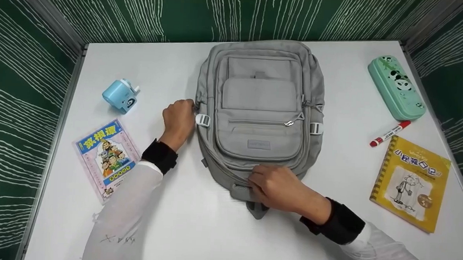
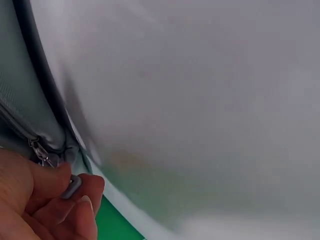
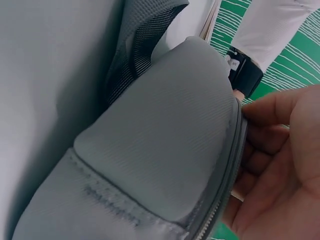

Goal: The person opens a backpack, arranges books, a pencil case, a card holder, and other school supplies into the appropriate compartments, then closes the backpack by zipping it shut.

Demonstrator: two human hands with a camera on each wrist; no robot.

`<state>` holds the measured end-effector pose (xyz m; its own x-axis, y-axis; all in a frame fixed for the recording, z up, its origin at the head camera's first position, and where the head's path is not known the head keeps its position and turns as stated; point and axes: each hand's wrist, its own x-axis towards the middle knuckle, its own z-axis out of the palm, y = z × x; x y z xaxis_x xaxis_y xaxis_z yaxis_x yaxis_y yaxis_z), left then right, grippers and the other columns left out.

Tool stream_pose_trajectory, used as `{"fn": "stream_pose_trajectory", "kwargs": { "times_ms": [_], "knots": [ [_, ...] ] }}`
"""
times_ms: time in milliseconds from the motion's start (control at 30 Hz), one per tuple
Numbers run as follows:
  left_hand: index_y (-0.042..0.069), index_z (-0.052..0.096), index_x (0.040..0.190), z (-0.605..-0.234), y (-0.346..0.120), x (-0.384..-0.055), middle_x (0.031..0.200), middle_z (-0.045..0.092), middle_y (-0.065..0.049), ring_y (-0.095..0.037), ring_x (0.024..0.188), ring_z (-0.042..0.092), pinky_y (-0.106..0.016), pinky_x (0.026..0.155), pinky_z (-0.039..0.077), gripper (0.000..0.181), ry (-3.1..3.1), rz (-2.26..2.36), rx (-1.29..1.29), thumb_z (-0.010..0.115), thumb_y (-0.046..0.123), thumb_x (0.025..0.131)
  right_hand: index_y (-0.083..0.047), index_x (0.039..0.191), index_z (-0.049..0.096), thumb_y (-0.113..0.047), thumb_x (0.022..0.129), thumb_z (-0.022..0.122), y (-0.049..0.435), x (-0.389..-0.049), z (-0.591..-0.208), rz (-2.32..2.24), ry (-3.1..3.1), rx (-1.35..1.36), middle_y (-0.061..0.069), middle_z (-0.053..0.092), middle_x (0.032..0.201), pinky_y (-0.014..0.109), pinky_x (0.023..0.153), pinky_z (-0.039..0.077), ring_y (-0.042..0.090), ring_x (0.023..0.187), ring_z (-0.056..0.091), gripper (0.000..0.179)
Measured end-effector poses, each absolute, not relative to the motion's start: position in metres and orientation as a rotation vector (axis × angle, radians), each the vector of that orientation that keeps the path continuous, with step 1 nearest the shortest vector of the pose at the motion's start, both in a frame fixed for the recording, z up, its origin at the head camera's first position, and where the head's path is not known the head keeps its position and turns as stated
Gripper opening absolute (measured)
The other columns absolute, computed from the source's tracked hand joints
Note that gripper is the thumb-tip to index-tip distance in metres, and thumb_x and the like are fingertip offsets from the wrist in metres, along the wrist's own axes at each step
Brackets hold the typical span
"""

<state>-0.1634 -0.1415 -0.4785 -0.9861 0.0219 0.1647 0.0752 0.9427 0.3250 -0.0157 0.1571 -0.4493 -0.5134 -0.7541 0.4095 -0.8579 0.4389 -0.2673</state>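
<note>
A grey backpack (image 1: 260, 94) lies flat on the white table, its front pockets facing up. At its left side, my left hand (image 1: 179, 118) pinches a zipper pull (image 2: 74, 187) between thumb and fingers; the metal slider (image 2: 42, 152) shows just beyond the thumb in the left wrist view. My right hand (image 1: 278, 186) is at the end of the bag nearest me. In the right wrist view its thumb and fingers grip the zippered edge (image 3: 235, 145) of the bag. A carry strap (image 3: 135, 45) stands out beside that edge.
To the left are a blue pencil sharpener (image 1: 119, 96) and a pink-edged comic book (image 1: 107, 156), partly under the left forearm. On the right lie a green panda pencil case (image 1: 397, 88), a red-capped marker (image 1: 389, 133) and a yellow book (image 1: 411, 184). Green walls (image 1: 240, 17) border the table (image 1: 195, 234).
</note>
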Motion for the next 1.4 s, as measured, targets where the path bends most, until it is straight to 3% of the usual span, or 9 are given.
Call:
{"fn": "stream_pose_trajectory", "kwargs": {
  "times_ms": [367, 533, 700, 800, 900, 1033, 1133, 1267, 1400],
  "knots": [
    [-0.001, 0.078, 0.110, -0.472, -0.163, -0.108, 0.095, 0.075, -0.019, -0.040, 0.086, 0.073, -0.054, 0.068, 0.057, 0.018, -2.861, -0.608, -0.106, 0.071, 0.010, 0.097, -0.004, 0.099, 0.068, 0.000, 0.093, 0.072, 0.165, -0.028, -0.422, 0.653, -2.457, 1.273, 0.004, 0.065, 0.086, 0.035, 0.060, 0.057, 0.020, 0.074, 0.064, 0.009],
    [-0.007, 0.074, 0.118, -0.472, -0.180, -0.078, 0.114, 0.072, -0.026, -0.043, 0.103, 0.069, -0.053, 0.086, 0.056, 0.028, -2.815, -0.606, -0.007, 0.070, 0.014, 0.098, -0.003, 0.099, 0.068, 0.004, 0.091, 0.074, 0.171, -0.038, -0.399, 0.650, -2.444, 1.213, 0.005, 0.065, 0.088, 0.037, 0.059, 0.057, 0.021, 0.076, 0.065, 0.012],
    [-0.010, 0.044, 0.152, -0.472, -0.207, -0.054, 0.158, 0.035, -0.038, -0.055, 0.147, 0.034, -0.063, 0.122, 0.025, 0.068, -2.964, -0.583, 0.257, 0.063, 0.034, 0.104, -0.002, 0.102, 0.069, -0.002, 0.099, 0.067, 0.171, -0.049, -0.384, 0.636, -2.437, 1.201, 0.006, 0.066, 0.091, 0.038, 0.062, 0.058, 0.023, 0.080, 0.067, 0.003],
    [-0.008, 0.020, 0.162, -0.467, -0.227, -0.043, 0.166, 0.008, -0.039, -0.061, 0.152, 0.007, -0.071, 0.121, 0.005, 0.087, -3.099, -0.572, 0.446, 0.053, 0.049, 0.105, -0.002, 0.102, 0.069, -0.002, 0.099, 0.068, 0.169, -0.054, -0.379, 0.610, -2.421, 1.209, 0.006, 0.066, 0.091, 0.037, 0.061, 0.058, 0.023, 0.079, 0.067, 0.003],
    [-0.010, 0.004, 0.162, -0.460, -0.247, -0.032, 0.164, -0.006, -0.042, -0.066, 0.149, -0.003, -0.079, 0.115, 0.003, 0.102, -3.199, -0.592, 0.648, 0.047, 0.061, 0.103, -0.003, 0.100, 0.068, 0.001, 0.095, 0.071, 0.166, -0.059, -0.374, 0.594, -2.401, 1.212, 0.006, 0.066, 0.089, 0.037, 0.059, 0.057, 0.023, 0.076, 0.066, 0.007],
    [-0.018, -0.007, 0.156, -0.453, -0.272, -0.020, 0.157, -0.009, -0.051, -0.074, 0.143, 0.004, -0.086, 0.108, 0.013, 0.123, -3.297, -0.630, 0.896, 0.048, 0.074, 0.096, -0.002, 0.099, 0.069, -0.001, 0.097, 0.071, 0.165, -0.064, -0.369, 0.576, -2.395, 1.216, 0.006, 0.066, 0.088, 0.037, 0.058, 0.057, 0.024, 0.076, 0.066, 0.003],
    [-0.023, -0.008, 0.153, -0.452, -0.286, -0.012, 0.148, 0.008, -0.058, -0.074, 0.134, 0.028, -0.081, 0.103, 0.034, 0.135, -3.356, -0.633, 0.996, 0.052, 0.080, 0.089, -0.001, 0.100, 0.070, 0.000, 0.097, 0.070, 0.163, -0.067, -0.365, 0.562, -2.397, 1.211, 0.007, 0.067, 0.088, 0.038, 0.057, 0.057, 0.025, 0.076, 0.067, 0.003],
    [-0.022, 0.000, 0.152, -0.453, -0.298, -0.007, 0.127, 0.034, -0.049, -0.056, 0.109, 0.049, -0.062, 0.083, 0.052, 0.141, -3.383, -0.666, 1.065, 0.060, 0.085, 0.081, -0.002, 0.099, 0.070, 0.001, 0.095, 0.071, 0.161, -0.071, -0.358, 0.552, -2.401, 1.198, 0.008, 0.068, 0.089, 0.039, 0.056, 0.057, 0.026, 0.077, 0.068, 0.005],
    [-0.017, -0.005, 0.153, -0.452, -0.306, -0.009, 0.129, 0.034, -0.045, -0.049, 0.101, 0.048, -0.056, 0.078, 0.053, 0.147, -3.348, -0.803, 1.125, 0.068, 0.085, 0.075, -0.003, 0.098, 0.070, 0.001, 0.095, 0.072, 0.159, -0.075, -0.352, 0.536, -2.405, 1.194, 0.007, 0.067, 0.088, 0.039, 0.055, 0.056, 0.027, 0.078, 0.067, 0.005]
  ]
}}
